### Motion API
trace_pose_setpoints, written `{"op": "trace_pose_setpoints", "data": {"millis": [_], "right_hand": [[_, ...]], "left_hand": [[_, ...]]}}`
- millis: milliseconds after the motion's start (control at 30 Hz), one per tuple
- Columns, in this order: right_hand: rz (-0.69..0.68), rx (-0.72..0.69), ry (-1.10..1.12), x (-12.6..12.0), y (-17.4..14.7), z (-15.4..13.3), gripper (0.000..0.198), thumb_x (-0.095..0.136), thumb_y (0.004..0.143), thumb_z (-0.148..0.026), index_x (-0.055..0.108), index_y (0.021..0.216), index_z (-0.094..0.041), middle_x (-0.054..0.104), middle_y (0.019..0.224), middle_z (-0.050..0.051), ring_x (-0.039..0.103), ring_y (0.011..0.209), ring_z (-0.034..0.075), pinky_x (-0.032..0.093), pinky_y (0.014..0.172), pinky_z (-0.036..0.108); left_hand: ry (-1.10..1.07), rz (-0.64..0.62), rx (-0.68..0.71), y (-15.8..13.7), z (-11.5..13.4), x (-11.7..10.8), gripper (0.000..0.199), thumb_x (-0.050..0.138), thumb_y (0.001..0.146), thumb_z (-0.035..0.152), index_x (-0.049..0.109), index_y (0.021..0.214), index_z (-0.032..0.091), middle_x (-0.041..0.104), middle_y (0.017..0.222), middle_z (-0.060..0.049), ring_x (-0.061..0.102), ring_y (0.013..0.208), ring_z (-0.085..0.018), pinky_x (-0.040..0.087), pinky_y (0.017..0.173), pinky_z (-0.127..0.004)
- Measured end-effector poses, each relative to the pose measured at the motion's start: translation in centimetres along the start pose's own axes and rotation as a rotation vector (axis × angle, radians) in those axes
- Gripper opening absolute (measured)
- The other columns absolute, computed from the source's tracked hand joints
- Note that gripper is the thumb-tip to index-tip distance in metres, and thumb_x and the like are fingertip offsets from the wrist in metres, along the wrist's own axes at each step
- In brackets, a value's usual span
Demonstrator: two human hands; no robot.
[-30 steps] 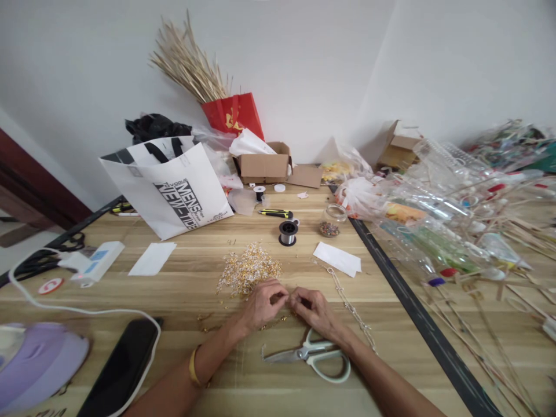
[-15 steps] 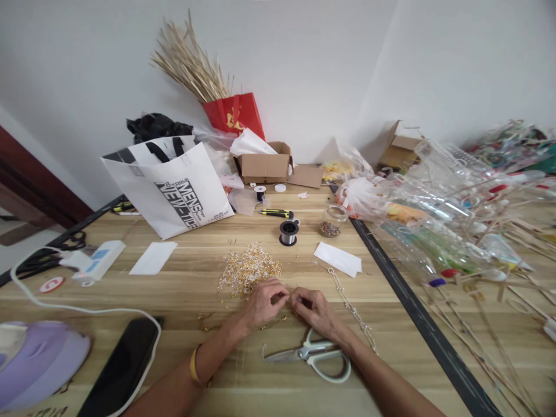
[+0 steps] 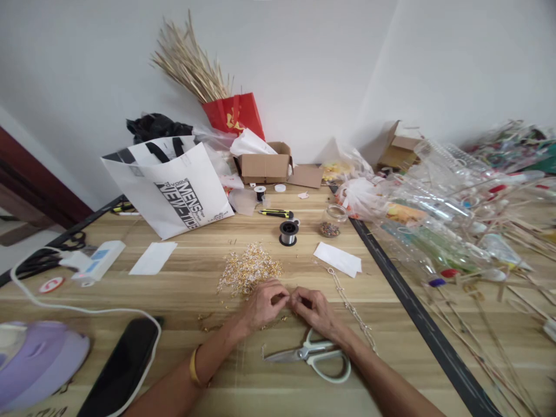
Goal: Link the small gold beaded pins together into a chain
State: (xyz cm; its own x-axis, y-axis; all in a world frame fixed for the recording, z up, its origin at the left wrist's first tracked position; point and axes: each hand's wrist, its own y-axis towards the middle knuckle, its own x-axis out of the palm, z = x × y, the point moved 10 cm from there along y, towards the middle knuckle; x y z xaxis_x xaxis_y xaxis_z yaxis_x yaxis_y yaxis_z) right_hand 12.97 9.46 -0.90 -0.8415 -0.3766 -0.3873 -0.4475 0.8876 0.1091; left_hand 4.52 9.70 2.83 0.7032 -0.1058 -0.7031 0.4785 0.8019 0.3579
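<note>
Pinching closed, contents unclear, two hands [image 3: 266, 306] [image 3: 311, 307] sit beside one bead pile [image 3: 249, 266].

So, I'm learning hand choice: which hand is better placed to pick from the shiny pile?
Likely the left hand: it sits beside the pile, while the right hand is farther off.

1. Soft, even indoor light of moderate brightness; its source is out of view.
2. The wall [image 3: 304, 69] reads flat grey, darker toward the upper right corner.
3. Shadows are faint, with a soft one beside the right-hand cardboard box [image 3: 398, 146].
4. Glints streak the plastic bottles [image 3: 438, 197]; the counter [image 3: 391, 330] shows pale sheen nearest the camera.
5. Wide-angle stretching distorts both sides.
6. Fine detail smears in the gold-and-clear pile [image 3: 249, 267].
</note>
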Motion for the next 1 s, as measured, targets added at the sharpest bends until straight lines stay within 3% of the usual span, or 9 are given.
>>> {"op": "trace_pose_setpoints", "data": {"millis": [1000], "right_hand": [[-0.011,-0.028,-0.021,0.18,0.04,0.21,0.012,0.049,0.079,-0.017,0.055,0.070,-0.014,0.048,0.058,-0.004,0.040,0.054,0.009,0.029,0.052,0.020]], "left_hand": [[0.014,0.017,0.000,-0.11,-0.52,0.16,0.009,0.061,0.078,0.012,0.064,0.070,0.015,0.064,0.067,-0.002,0.057,0.067,-0.015,0.043,0.066,-0.026]]}}
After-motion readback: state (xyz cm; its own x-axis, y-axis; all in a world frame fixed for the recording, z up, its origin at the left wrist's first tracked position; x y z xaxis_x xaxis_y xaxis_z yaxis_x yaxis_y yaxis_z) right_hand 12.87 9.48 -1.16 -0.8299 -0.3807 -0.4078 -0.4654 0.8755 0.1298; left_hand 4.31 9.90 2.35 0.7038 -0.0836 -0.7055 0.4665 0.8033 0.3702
